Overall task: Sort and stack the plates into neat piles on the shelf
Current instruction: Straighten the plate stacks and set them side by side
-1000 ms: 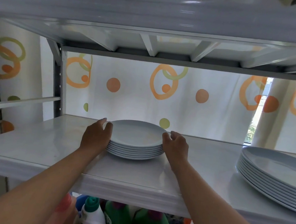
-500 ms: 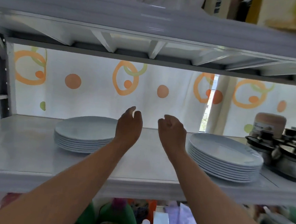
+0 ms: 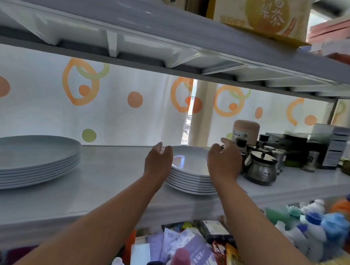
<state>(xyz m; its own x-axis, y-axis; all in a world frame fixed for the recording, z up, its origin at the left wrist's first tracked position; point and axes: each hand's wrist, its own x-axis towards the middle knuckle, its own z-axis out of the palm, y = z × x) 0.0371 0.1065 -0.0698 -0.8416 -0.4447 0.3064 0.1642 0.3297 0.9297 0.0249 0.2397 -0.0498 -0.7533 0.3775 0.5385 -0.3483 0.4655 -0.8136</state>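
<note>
Two stacks of white plates stand on the white shelf (image 3: 111,181). The left plate stack (image 3: 24,156) sits at the left edge of view, untouched. The right plate stack (image 3: 189,172) stands in the middle, close to the shelf's front edge. My left hand (image 3: 159,160) is at this stack's left rim with its fingers curved and apart. Over the stack's right rim hovers my right hand (image 3: 224,161), fingers spread. Neither hand clearly grips the plates, and the right side of the stack is hidden behind my right hand.
Metal lidded pots (image 3: 260,169), small jars and boxes (image 3: 329,145) crowd the shelf just right of the stack. The upper shelf (image 3: 178,38) hangs low overhead with cartons on it. Bottles (image 3: 314,231) and packets fill the level below.
My hands let go of the left plate stack and moved right to the stack beside the pots. The view swung right with them.
</note>
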